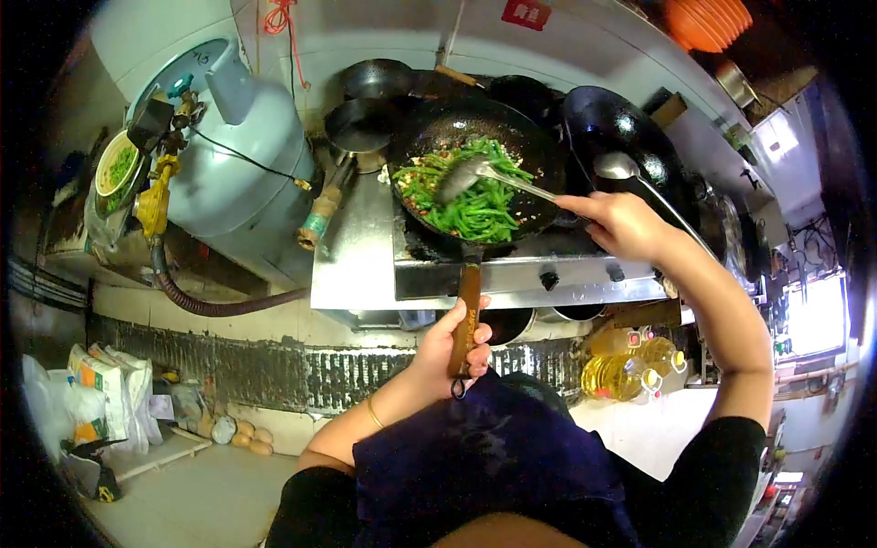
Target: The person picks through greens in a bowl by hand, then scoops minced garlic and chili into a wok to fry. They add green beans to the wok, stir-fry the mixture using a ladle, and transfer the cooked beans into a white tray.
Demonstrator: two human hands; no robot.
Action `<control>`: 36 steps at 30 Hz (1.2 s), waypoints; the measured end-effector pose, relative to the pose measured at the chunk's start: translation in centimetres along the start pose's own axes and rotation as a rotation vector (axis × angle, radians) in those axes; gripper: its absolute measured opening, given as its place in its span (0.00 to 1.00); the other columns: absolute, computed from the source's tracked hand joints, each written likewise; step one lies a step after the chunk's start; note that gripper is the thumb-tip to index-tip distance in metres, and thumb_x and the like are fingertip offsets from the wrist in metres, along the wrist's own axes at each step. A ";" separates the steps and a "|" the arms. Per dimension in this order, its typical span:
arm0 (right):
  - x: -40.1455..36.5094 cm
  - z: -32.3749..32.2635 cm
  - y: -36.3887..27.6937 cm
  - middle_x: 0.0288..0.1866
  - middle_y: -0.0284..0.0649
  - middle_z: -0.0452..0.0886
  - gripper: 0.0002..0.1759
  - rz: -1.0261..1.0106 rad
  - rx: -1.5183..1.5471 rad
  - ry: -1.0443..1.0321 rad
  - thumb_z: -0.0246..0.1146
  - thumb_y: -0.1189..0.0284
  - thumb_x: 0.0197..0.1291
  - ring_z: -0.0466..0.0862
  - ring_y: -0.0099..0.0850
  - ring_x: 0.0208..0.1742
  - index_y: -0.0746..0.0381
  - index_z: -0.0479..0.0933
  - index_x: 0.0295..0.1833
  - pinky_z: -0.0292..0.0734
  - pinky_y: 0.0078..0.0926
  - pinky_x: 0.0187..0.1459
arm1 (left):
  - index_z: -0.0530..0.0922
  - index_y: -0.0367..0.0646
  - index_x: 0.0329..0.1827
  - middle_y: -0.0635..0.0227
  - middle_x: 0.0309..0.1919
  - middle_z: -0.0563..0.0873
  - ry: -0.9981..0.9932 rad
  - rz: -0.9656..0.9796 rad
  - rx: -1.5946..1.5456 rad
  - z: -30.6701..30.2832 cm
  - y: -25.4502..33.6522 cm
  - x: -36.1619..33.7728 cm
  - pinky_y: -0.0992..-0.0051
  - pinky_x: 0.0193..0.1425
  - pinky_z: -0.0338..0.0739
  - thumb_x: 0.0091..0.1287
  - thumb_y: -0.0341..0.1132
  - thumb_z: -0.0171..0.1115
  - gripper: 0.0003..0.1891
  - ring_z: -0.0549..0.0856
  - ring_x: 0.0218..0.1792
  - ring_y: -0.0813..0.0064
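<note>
A dark wok [539, 151] sits on the stove, holding green beans [475, 212] mixed with small chopped bits. My left hand [448, 342] is wrapped round the wok's brown wooden handle [470, 310], which points toward my body. In my right hand [617, 224] is the handle of a metal ladle [461, 179]. The ladle's bowl rests among the beans on the wok's left side, tilted, its back facing up. My right index finger stretches along the ladle's handle.
Left of the stove stands a pale blue gas cylinder [242, 151] with a yellow valve and hose. Smaller pans [361, 128] lie behind and left of the wok. A larger black wok [612, 128] and a second ladle [617, 165] are at right. Oil bottles [617, 376] stand below.
</note>
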State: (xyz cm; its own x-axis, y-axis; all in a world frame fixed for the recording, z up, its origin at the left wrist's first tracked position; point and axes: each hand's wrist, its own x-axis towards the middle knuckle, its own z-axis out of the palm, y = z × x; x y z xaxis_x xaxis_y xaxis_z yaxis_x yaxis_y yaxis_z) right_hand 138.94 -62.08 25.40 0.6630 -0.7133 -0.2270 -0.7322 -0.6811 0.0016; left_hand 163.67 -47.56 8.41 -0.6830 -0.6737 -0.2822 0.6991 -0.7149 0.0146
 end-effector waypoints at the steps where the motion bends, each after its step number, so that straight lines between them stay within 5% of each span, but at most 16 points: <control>1: -1.5 -0.4 -0.3 0.32 0.47 0.76 0.33 0.036 -0.047 0.016 0.60 0.81 0.49 0.79 0.48 0.33 0.54 0.71 0.65 0.75 0.42 0.36 | 0.69 0.53 0.60 0.73 0.27 0.74 0.009 0.003 0.001 0.0 0.0 -0.1 0.77 0.20 0.68 0.74 0.54 0.45 0.20 0.71 0.18 0.80; 9: -8.8 -2.9 2.3 0.35 0.47 0.80 0.32 0.164 -0.072 0.158 0.60 0.82 0.45 0.82 0.49 0.34 0.54 0.75 0.61 0.78 0.41 0.38 | 0.69 0.57 0.61 0.73 0.28 0.73 -0.033 -0.041 -0.012 -0.8 0.4 0.0 0.76 0.22 0.69 0.74 0.55 0.46 0.19 0.71 0.20 0.79; 12: -9.7 -5.6 1.3 0.39 0.50 0.83 0.30 0.231 -0.031 0.048 0.60 0.82 0.46 0.82 0.50 0.38 0.56 0.77 0.59 0.78 0.42 0.41 | 0.69 0.56 0.62 0.73 0.28 0.73 -0.041 -0.041 -0.022 -1.0 0.3 0.0 0.76 0.22 0.69 0.75 0.54 0.45 0.20 0.71 0.20 0.79; 18: -4.9 0.0 2.6 0.44 0.52 0.82 0.28 0.218 -0.023 -0.018 0.61 0.80 0.48 0.82 0.51 0.44 0.56 0.76 0.59 0.77 0.44 0.48 | 0.69 0.57 0.62 0.73 0.28 0.73 -0.062 -0.053 -0.042 -0.8 0.3 -0.1 0.76 0.21 0.69 0.75 0.54 0.43 0.19 0.71 0.20 0.79; 25: -2.7 2.3 3.1 0.54 0.52 0.80 0.30 0.293 0.194 0.146 0.59 0.81 0.51 0.81 0.50 0.50 0.61 0.71 0.64 0.75 0.38 0.52 | 0.71 0.57 0.61 0.75 0.26 0.72 0.043 -0.032 0.047 0.0 0.4 -0.5 0.79 0.20 0.66 0.73 0.56 0.46 0.21 0.68 0.18 0.82; 28: -3.1 1.5 1.4 0.51 0.46 0.82 0.30 0.332 0.359 0.172 0.57 0.82 0.53 0.83 0.38 0.43 0.61 0.70 0.66 0.76 0.33 0.47 | 0.71 0.57 0.61 0.75 0.26 0.72 0.022 -0.038 0.036 -0.4 0.4 -0.4 0.79 0.20 0.67 0.73 0.55 0.46 0.21 0.68 0.18 0.82; 30: -3.1 2.2 0.4 0.41 0.52 0.82 0.29 0.281 0.582 0.209 0.57 0.79 0.53 0.81 0.37 0.35 0.62 0.70 0.65 0.76 0.29 0.45 | 0.71 0.57 0.61 0.75 0.26 0.72 0.043 -0.035 0.057 -0.1 0.5 -0.6 0.79 0.20 0.67 0.73 0.56 0.45 0.21 0.68 0.18 0.82; 33: -4.0 1.8 -0.9 0.52 0.54 0.81 0.28 0.199 0.472 0.119 0.57 0.79 0.54 0.83 0.46 0.50 0.64 0.71 0.63 0.75 0.34 0.55 | 0.70 0.56 0.62 0.75 0.26 0.72 0.061 -0.033 0.076 0.0 0.7 -0.7 0.79 0.19 0.67 0.74 0.56 0.45 0.21 0.68 0.18 0.82; 36: -6.4 0.8 -1.9 0.52 0.55 0.80 0.28 0.215 0.479 0.060 0.56 0.80 0.53 0.82 0.49 0.52 0.64 0.71 0.63 0.75 0.35 0.56 | 0.70 0.56 0.62 0.75 0.26 0.72 0.048 -0.029 0.072 -0.1 0.8 -0.7 0.79 0.19 0.68 0.74 0.55 0.45 0.21 0.68 0.18 0.82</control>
State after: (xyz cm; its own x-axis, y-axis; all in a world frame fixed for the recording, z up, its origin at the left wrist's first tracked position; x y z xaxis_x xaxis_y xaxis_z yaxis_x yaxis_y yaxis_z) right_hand 135.95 -56.07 26.03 0.4875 -0.8464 -0.2143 -0.8323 -0.3763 -0.4069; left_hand 164.75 -47.62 8.48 -0.6904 -0.6443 -0.3289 0.6611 -0.7466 0.0748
